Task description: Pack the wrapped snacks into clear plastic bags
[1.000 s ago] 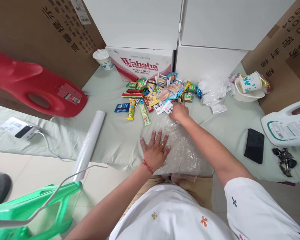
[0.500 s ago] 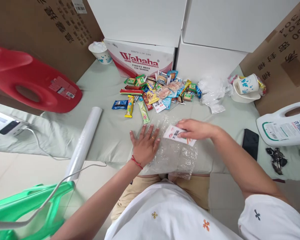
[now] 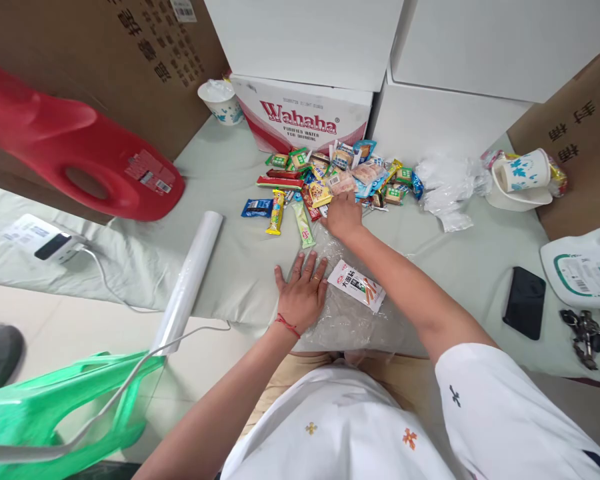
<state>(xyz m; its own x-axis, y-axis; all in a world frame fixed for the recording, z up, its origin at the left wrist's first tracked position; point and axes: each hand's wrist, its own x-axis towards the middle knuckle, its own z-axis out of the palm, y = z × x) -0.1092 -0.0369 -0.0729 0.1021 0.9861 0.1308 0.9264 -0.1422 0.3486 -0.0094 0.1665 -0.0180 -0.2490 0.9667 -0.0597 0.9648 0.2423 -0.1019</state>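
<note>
wahaha box (image 3: pixel 305 119) behind snack pile (image 3: pixel 342 181), white plastic (image 3: pixel 446 187) beside

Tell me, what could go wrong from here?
The right hand is at the crowded snack pile, so it might nudge other packets loose. The white packet lies on thin clear film; if that crumpled film shifts, the packet could slide too. The white roll juts past the table edge, so a bump might send it down.

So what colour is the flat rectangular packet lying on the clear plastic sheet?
The packet is mostly white with black lettering, best seen in the head view.
</note>
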